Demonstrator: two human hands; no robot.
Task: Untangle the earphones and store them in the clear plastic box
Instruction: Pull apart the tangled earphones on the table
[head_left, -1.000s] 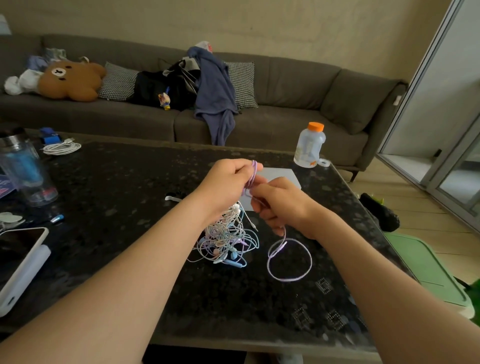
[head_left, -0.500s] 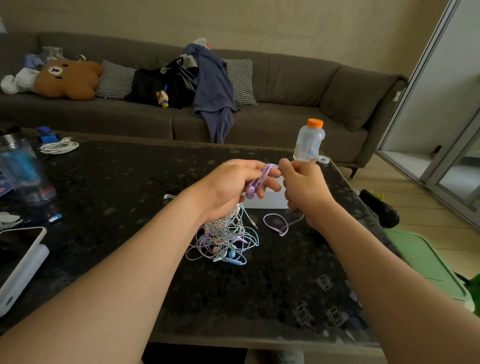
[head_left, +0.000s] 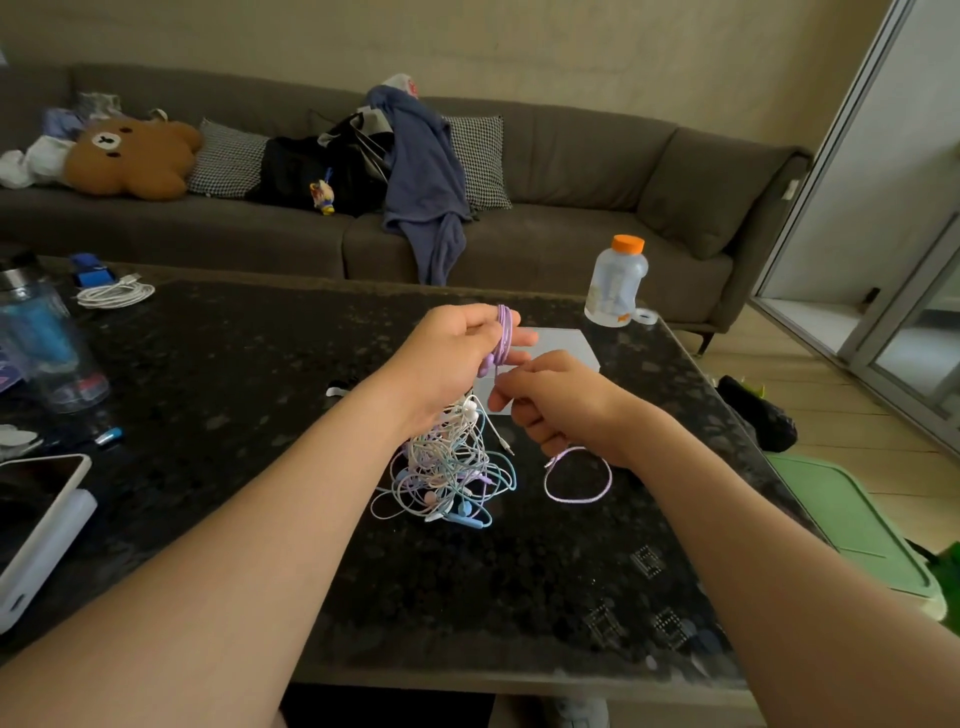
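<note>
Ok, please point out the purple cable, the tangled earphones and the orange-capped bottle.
purple cable (head_left: 503, 336): head view, on the wound turns at its upper end.
tangled earphones (head_left: 451, 467): head view, on the middle of the heap.
orange-capped bottle (head_left: 616, 283): head view, on its clear body below the cap.

Purple earphone cord, pastel tangle, speckled black table, orange bottle cap

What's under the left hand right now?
The earphone tangle hangs below the left hand and reaches the dark table. Its top is hidden behind the palm and wrist, so the grip on it cannot be seen. A purple cord wraps its fingers.
</note>
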